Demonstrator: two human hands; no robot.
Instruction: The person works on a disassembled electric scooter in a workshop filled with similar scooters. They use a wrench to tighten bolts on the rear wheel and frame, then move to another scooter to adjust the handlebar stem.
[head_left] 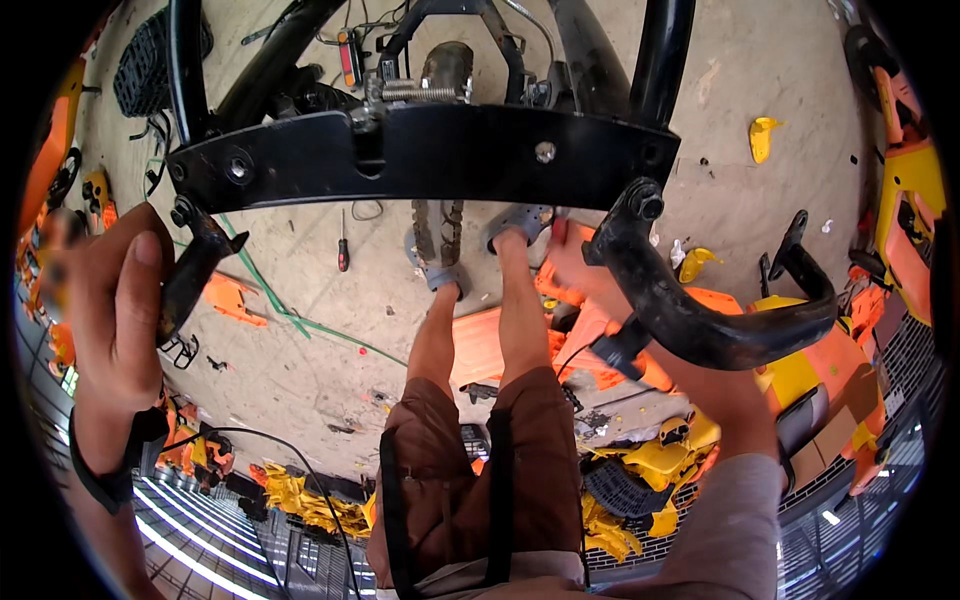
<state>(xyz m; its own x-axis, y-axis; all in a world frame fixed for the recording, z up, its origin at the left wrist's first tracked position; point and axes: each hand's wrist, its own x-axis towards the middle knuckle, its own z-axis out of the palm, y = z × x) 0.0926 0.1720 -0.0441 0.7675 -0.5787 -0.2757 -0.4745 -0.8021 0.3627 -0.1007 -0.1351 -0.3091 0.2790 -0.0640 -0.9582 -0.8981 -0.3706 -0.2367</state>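
A black metal frame (pixel 430 155) with a wide, curved cross plate spans the upper middle of the head view. From its left end hangs a short black bracket (pixel 195 275), and the fingers of my left hand (pixel 125 310) are closed around it. A bent black tube (pixel 740 335) is bolted at the right end of the plate. Behind this tube reaches my right hand (pixel 585 268), smeared by motion and partly covered, so its fingers cannot be made out. A small red and dark spot shows beside it, too blurred to name. A coil spring (pixel 425 93) sits behind the plate.
A screwdriver (pixel 343 250) and a green strap (pixel 265 280) lie on the concrete floor. Yellow scraps (pixel 762 138) lie at the right. Orange panels (pixel 480 345) are beside my legs, and yellow parts (pixel 310 505) are heaped nearby. A black crate-like piece (pixel 150 65) stands far left.
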